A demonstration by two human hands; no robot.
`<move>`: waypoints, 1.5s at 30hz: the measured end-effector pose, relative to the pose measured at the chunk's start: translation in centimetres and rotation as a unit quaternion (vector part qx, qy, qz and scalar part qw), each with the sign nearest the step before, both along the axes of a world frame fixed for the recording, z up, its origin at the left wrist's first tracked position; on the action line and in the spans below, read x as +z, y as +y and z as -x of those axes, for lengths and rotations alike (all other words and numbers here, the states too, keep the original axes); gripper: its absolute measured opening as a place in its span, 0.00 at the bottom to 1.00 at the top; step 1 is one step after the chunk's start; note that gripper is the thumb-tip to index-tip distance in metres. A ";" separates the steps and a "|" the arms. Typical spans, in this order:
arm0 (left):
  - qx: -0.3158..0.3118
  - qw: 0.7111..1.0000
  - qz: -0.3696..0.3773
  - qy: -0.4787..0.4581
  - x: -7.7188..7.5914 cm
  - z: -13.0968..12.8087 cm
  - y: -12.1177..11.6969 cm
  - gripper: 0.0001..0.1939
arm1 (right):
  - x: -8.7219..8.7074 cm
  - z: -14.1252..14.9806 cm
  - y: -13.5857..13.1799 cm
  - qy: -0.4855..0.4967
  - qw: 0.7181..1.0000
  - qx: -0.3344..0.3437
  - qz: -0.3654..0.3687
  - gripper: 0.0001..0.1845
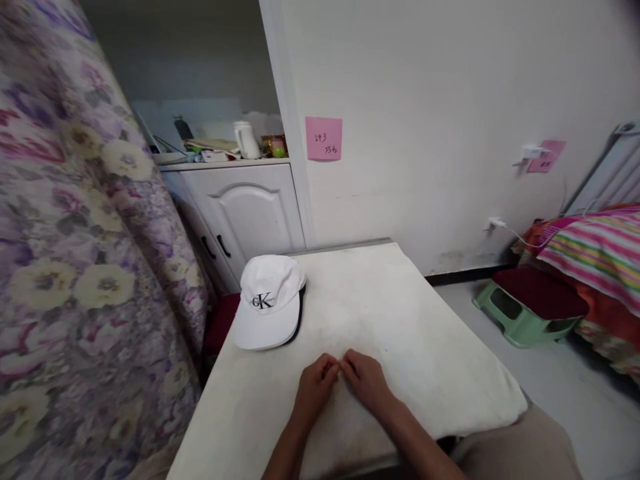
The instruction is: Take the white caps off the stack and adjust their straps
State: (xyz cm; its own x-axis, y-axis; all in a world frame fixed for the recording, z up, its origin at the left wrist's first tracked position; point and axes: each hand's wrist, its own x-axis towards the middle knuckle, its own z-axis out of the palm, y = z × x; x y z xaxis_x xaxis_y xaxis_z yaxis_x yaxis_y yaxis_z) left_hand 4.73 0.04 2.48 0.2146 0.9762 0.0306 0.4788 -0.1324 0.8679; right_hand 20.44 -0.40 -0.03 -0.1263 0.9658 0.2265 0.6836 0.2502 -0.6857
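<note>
Presently, as recorded:
Left hand [313, 390]: rested palm-down on the table [425, 347], fingers curled in, holding nothing; fingertips touched those of the right hand.
Right hand [367, 383]: lay flat on the cloth-covered top, fingers loosely bent, empty.
White cap [267, 300]: sat upright on the table's far left part, brim toward the hands, near them but apart.
Pink note [323, 138]: stuck on wall.
Green stool [525, 310]: stood on floor, right.

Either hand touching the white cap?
Apart. The head view shows bare table between the white cap and both the left hand and right hand.
</note>
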 end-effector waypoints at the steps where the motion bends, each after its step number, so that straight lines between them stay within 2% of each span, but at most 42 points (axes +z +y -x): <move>1: -0.001 1.000 -0.001 0.000 0.0 0.0 0.0 0.13 | 0.0 0.0 0.0 0.000 1.000 0.000 -0.001 0.16; 12: 0.000 1.000 -0.005 0.000 -0.5 0.1 0.1 0.12 | -0.1 0.0 0.0 0.006 1.000 0.004 0.000 0.15; 34: 0.006 1.000 -0.002 -0.002 -0.4 0.0 0.0 0.12 | -0.7 -0.2 0.2 0.004 1.000 0.010 -0.003 0.15; 45: -0.002 1.000 -0.028 -0.014 -0.5 0.1 -0.3 0.15 | -0.3 -0.2 -0.1 0.006 1.000 0.008 -0.002 0.15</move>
